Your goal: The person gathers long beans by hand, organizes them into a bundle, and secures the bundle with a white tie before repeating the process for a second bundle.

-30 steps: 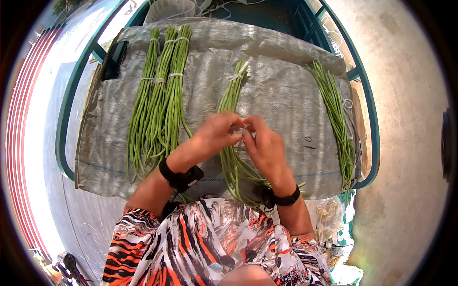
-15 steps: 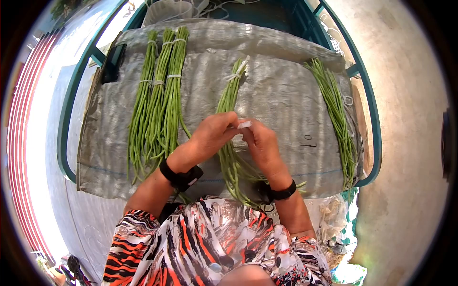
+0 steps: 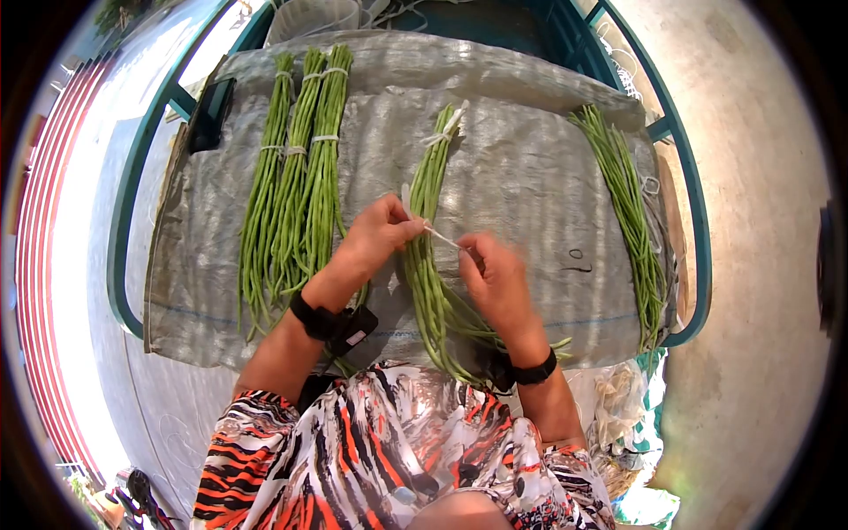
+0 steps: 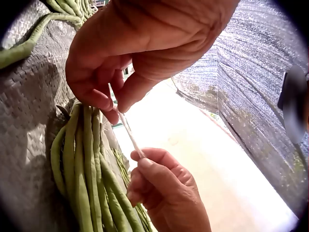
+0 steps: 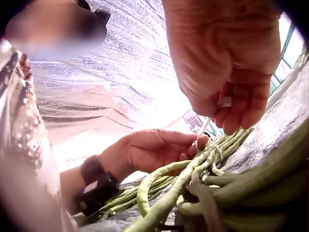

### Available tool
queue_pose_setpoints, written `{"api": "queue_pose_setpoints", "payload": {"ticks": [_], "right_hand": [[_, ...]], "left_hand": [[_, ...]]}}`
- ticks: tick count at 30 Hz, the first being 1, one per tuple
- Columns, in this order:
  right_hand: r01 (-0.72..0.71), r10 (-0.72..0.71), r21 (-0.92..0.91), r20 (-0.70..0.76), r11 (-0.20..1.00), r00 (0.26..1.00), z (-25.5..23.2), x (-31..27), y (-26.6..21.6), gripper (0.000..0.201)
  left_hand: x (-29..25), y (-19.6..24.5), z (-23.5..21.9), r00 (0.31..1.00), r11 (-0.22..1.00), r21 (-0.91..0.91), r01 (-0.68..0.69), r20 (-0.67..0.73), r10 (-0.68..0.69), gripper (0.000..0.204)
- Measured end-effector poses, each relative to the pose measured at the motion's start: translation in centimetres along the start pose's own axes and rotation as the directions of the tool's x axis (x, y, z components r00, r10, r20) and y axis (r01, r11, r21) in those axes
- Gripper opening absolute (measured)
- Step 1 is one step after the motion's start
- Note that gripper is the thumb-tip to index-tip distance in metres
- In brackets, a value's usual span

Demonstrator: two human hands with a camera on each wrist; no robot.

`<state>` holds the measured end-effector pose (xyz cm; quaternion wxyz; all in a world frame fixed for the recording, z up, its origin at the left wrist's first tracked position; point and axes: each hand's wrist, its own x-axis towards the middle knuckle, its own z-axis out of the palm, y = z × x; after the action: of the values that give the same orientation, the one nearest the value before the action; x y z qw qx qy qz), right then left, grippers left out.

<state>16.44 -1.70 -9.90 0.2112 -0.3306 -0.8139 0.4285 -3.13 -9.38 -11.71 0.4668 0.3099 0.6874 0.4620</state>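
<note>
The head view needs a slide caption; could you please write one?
Left hand and right hand stretch a white tie at a bundle of long green beans on a grey sheet.

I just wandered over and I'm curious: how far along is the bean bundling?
Three bundles at left look done, each with two white bands. In hand is the middle bundle, tied near its top, with a white strip stretched between left hand and right hand, probably for a second tie. The beans at far right show no tie, so likely remain.

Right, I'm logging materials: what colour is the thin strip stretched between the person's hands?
White; the thin strip shows best in the left wrist view.
</note>
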Motion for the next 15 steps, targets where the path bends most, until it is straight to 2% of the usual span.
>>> {"api": "queue_pose_setpoints", "payload": {"ticks": [2, 8, 9, 11, 12, 15], "right_hand": [[0.012, -0.014, 0.033, 0.046, 0.999, 0.999, 0.2, -0.4, 0.2, 0.013], [0.095, -0.079, -0.115, 0.134, 0.989, 0.988, 0.2, -0.3, 0.7, 0.014], [0.089, -0.075, -0.173, 0.083, 0.981, 0.994, 0.3, -0.1, 0.6, 0.014], [0.066, -0.075, -0.286, -0.023, 0.956, 0.997, 0.5, 0.5, 0.2, 0.015], [0.053, -0.061, -0.201, -0.033, 0.978, 0.998, 0.5, 1.2, 0.3, 0.015], [0.031, -0.030, 0.046, -0.025, 0.998, 0.999, 0.7, 3.5, 0.8, 0.017]], "left_hand": [[0.2, -0.7, -0.1, 0.998, 0.998, -0.016, -0.055, -0.009, 0.054, 0.018], [0.3, -1.1, 0.6, 0.956, 0.953, 0.097, -0.288, -0.022, 0.291, 0.018], [0.1, -0.9, 0.7, 0.942, 0.936, 0.127, -0.329, -0.031, 0.335, 0.018], [0.3, -0.6, 0.5, 0.840, 0.779, 0.375, -0.502, -0.003, 0.543, 0.013], [0.4, -0.4, 0.4, 0.774, 0.666, 0.487, -0.565, 0.034, 0.632, 0.011], [0.3, 0.2, 0.6, 0.670, 0.496, 0.593, -0.635, 0.102, 0.735, 0.010]]}}
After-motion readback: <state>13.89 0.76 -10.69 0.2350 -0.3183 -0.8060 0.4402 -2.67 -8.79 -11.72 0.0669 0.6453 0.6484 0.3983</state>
